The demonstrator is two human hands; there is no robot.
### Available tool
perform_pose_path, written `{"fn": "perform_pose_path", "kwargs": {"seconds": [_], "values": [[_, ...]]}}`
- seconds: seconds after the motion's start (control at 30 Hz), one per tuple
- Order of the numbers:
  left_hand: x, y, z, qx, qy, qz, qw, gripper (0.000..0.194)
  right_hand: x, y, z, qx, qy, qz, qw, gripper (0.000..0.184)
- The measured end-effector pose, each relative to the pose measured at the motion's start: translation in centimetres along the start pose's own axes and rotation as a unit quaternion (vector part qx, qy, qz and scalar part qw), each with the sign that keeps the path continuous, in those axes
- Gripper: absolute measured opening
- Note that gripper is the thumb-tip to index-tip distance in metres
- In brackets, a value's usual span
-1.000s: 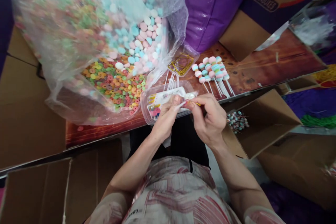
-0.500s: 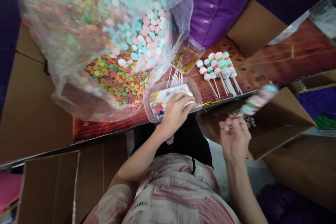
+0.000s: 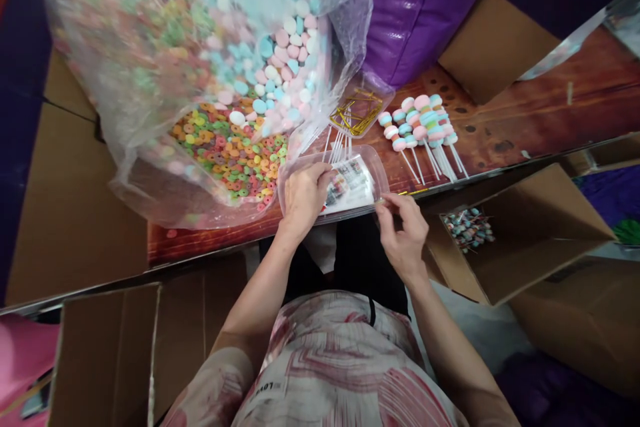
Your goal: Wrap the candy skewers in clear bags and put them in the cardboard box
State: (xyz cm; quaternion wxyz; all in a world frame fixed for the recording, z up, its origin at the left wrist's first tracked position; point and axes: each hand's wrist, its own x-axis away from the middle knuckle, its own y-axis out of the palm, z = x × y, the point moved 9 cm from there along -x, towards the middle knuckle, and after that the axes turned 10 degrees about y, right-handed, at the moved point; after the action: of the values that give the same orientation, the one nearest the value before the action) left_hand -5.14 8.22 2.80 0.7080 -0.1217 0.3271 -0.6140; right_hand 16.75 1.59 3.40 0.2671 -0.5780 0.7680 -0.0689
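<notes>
"LOVE" upside down on shirt (image 3: pixel 345 367), "24BOXES" on carton (image 3: pixel 530 20)

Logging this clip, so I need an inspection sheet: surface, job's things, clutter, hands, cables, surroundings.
Surface: wood-patterned table.
Job's things: clear tray holding printed packets; candy skewers lying to its right; gold ties beyond it.
Clutter: large clear bag with loose candies.
Hands: left hand at the packets, right hand at the tray's right rim; grip unclear.
Cables: nothing seen.
Surroundings: purple bag; open cardboard box containing small colourful items.
</notes>
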Motion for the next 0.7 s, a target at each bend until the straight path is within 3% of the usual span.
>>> {"fn": "perform_pose_path", "kwargs": {"seconds": [0.13, 0.23, 0.37, 0.47, 0.53, 0.6, 0.7], "values": [[-0.2, -1.1, 0.2, 0.069, -0.001, 0.026, 0.997, 0.015, -0.6, 2.2, -0.8, 0.054, -0.075, -0.019, 0.996, 0.010], [0.0, -1.7, -0.2, 0.222, -0.046, 0.089, 0.970, 0.009, -1.1, 2.1, -1.5, 0.068, -0.090, 0.000, 0.994, 0.010], [0.6, 0.2, -0.1, 0.464, -0.150, 0.149, 0.860, 0.018, -1.3, 1.9, -3.3, 0.018, -0.054, -0.019, 0.998, 0.011], [1.2, 2.3, 1.1, 0.592, -0.209, 0.173, 0.759, 0.019, -1.3, 2.9, -3.9, -0.051, 0.021, -0.063, 0.996, 0.021], [1.6, 3.3, 1.9, 0.641, -0.232, 0.177, 0.710, 0.020, -1.4, 3.4, -3.4, -0.100, 0.078, -0.063, 0.990, 0.020], [2.0, 4.1, 2.3, 0.662, -0.249, 0.160, 0.689, 0.019, -1.6, 3.6, -2.5, -0.165, 0.131, -0.046, 0.977, 0.013], [2.7, 4.6, 2.3, 0.653, -0.260, 0.134, 0.698, 0.025, -2.0, 3.4, -1.2, -0.248, 0.175, -0.034, 0.952, 0.015]]}}
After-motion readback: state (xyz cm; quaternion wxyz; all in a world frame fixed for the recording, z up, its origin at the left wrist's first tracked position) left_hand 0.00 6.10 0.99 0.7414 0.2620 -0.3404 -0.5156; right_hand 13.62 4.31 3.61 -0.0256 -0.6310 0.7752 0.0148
